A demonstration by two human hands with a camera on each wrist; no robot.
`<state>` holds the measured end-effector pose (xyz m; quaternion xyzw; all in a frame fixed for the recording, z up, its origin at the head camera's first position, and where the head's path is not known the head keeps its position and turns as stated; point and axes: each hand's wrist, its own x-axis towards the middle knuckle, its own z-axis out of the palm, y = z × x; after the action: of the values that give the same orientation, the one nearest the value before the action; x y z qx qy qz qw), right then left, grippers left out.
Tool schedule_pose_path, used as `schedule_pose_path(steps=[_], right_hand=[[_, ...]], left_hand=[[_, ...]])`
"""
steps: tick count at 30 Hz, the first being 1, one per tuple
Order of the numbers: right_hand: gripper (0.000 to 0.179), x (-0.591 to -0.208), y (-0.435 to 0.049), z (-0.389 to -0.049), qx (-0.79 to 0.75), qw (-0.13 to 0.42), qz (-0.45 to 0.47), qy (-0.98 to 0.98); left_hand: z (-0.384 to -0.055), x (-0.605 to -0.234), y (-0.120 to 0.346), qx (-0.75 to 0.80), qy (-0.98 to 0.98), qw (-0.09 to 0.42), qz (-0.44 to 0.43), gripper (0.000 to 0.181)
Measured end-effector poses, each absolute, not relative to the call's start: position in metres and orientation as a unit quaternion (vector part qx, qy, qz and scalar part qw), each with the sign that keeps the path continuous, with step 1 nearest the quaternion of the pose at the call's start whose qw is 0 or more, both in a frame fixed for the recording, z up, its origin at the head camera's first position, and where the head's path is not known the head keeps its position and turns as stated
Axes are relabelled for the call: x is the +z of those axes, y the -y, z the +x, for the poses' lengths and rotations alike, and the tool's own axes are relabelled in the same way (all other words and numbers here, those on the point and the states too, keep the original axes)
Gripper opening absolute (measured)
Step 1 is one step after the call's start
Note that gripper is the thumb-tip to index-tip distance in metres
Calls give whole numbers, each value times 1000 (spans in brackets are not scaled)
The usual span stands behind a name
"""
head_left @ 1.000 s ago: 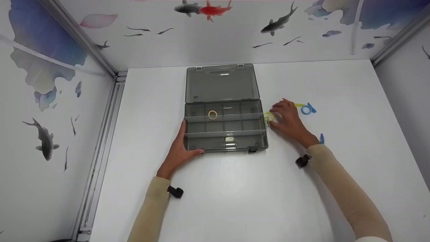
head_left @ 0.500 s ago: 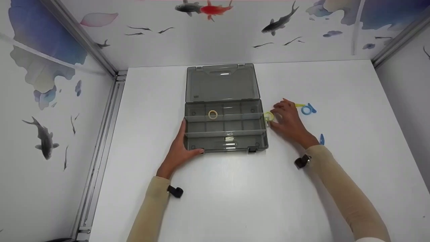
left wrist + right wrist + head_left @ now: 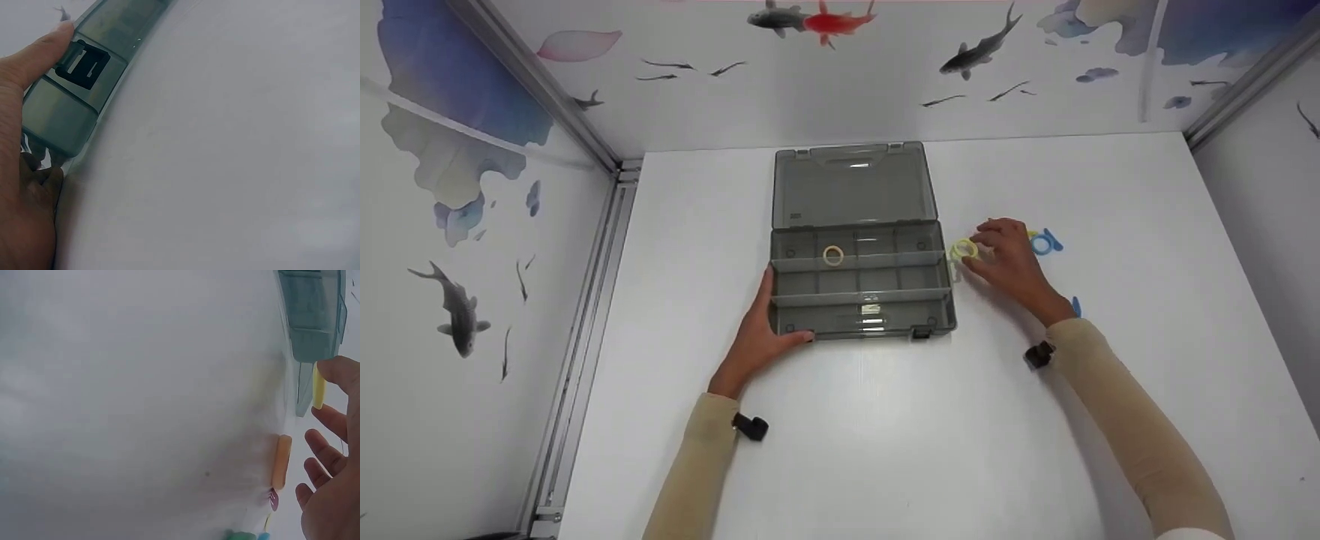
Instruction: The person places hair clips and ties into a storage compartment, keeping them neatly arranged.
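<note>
A translucent grey compartment box (image 3: 861, 319) lies on the table with its lid (image 3: 855, 187) folded back. My left hand (image 3: 757, 337) grips its front left corner, thumb on the front edge beside a dark latch (image 3: 84, 66) and the other fingers along the left side. Beside the box's right wall, my right hand (image 3: 1011, 262) pinches a yellow ring (image 3: 964, 250) between thumb and index finger. The right wrist view shows that ring (image 3: 319, 385) edge-on, with the remaining fingers loosely bent. Inside the back row of the box is a pale yellow-orange ring (image 3: 833, 256).
A blue ring-shaped piece (image 3: 1042, 244) lies behind the right hand, and another blue piece (image 3: 1076, 306) is near the right wrist. The right wrist view shows an orange piece (image 3: 281, 462), a pink piece (image 3: 274, 499) and a green one (image 3: 242, 535). A printed wall stands behind the table.
My right hand has shifted slightly back and to the right, taking the yellow ring a little away from the box's side. The left hand and the box stay put.
</note>
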<state>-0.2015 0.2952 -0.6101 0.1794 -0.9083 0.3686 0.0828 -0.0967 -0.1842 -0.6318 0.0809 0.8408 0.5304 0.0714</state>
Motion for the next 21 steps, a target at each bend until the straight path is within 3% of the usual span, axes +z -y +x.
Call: schedule_pose_path(steps=[21], right_hand=[[31, -566, -294, -211, 366, 82, 189, 908]], left_hand=[[-97, -633, 183, 523, -847, 54, 85, 137]])
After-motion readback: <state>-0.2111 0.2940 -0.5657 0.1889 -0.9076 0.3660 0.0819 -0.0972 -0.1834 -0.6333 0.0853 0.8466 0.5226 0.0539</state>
